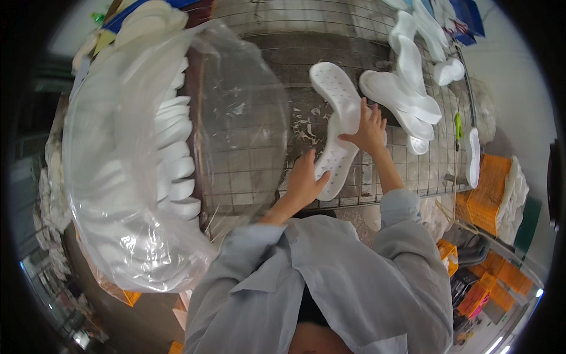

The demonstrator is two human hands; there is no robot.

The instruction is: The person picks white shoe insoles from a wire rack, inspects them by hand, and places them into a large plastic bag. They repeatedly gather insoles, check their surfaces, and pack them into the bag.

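Two white shoe soles with small holes lie end to end on the wire-mesh table in front of me, the far sole (334,82) overlapping or meeting the near sole (337,168); the exact join is hard to make out. My right hand (368,131) has its fingers spread over the right side where they meet, its thumb reaching across the white surface. At the near sole's left edge is my left hand (302,180), fingers stretched out and thumb apart, touching or nearly touching it. To the right lies a stack of white soles (407,106).
A big clear plastic bag (118,177) packed with white soles fills the left side. Green-handled snips (458,127) and a single sole (473,158) lie at the mesh table's (247,183) right edge. An orange crate (486,189) stands beyond; a blue bin (469,20) sits far right.
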